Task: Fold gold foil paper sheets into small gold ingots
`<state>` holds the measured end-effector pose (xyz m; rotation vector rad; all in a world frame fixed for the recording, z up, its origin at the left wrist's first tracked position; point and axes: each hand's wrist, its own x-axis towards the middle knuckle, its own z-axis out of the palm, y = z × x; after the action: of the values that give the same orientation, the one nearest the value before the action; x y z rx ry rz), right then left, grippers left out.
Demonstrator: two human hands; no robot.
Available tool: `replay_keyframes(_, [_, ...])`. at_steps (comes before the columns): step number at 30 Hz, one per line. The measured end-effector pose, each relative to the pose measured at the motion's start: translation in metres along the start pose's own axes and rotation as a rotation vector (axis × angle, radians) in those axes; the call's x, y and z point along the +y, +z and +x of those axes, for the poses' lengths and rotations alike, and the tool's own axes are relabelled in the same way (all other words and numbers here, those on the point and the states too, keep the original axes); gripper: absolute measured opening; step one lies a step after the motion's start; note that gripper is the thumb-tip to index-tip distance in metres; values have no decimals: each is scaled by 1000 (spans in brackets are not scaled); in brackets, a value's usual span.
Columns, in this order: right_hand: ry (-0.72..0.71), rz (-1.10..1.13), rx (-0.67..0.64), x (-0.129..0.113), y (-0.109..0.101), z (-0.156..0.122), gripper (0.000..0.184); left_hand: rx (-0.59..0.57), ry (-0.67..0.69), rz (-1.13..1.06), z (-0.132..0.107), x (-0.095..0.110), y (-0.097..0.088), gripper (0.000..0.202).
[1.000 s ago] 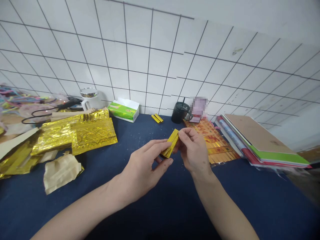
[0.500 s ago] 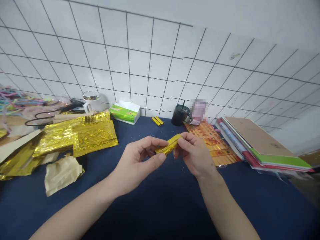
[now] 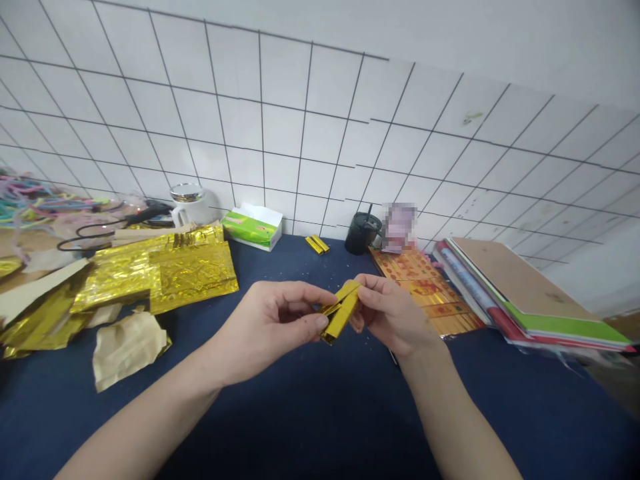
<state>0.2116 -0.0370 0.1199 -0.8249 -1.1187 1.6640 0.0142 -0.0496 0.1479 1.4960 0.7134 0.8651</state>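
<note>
Above the dark blue table [image 3: 320, 413] both hands pinch one small folded piece of gold foil paper [image 3: 340, 312]. My left hand [image 3: 270, 327] grips its left end between thumb and fingers. My right hand [image 3: 393, 313] holds the upper right end with fingers curled. The folded paper is tilted, its lower end pointing toward me. Two small finished gold folds [image 3: 317, 244] lie near the wall, well behind the hands.
Gold foil sheets [image 3: 160, 270] and crumpled beige paper [image 3: 127, 343] lie at the left. A tissue box [image 3: 251, 227], white mug [image 3: 193, 203], black cup [image 3: 361, 233], printed orange-gold sheets [image 3: 425, 290] and stacked coloured card [image 3: 525, 293] line the back and right. Scissors [image 3: 110, 223] rest far left.
The gold fold has turned in my fingers from upright, to nearly level, to tilted with its lower end opening slightly. Both hands stayed together over the table.
</note>
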Motion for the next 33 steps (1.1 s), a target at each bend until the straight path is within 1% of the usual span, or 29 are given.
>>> replay_keyframes(2, [11, 6, -13, 1, -1, 0, 24, -24, 5, 63, -1, 1, -1, 20])
replay_keyframes(4, [16, 13, -15, 2, -1, 1, 24, -19, 41, 170, -2, 1, -1, 23])
replay_keyframes(9, [13, 11, -13, 3, 0, 2, 24, 67, 188, 464, -6, -2, 4, 37])
replay_keyframes(13, [10, -1, -3, 2, 2, 1, 23, 98, 262, 605, -7, -3, 6, 43])
replay_keyframes(16, [12, -3, -12, 1, 3, 0, 23, 58, 267, 639, -8, -1, 5, 45])
replay_keyframes(19, [11, 9, -23, 1, 2, -1, 22, 21, 241, 636, -9, 0, 5, 43])
replay_keyframes(25, [-11, 9, 0, 3, 2, 0, 21, 79, 210, 742, -10, -3, 5, 41])
replay_keyframes(28, [-49, 5, 61, 6, 4, 1, 20, 102, 236, 745, -10, -4, 6, 39])
replay_keyframes(33, [-166, 12, 226, 13, 16, 2, 18, 182, 305, 727, -7, -6, 9, 33])
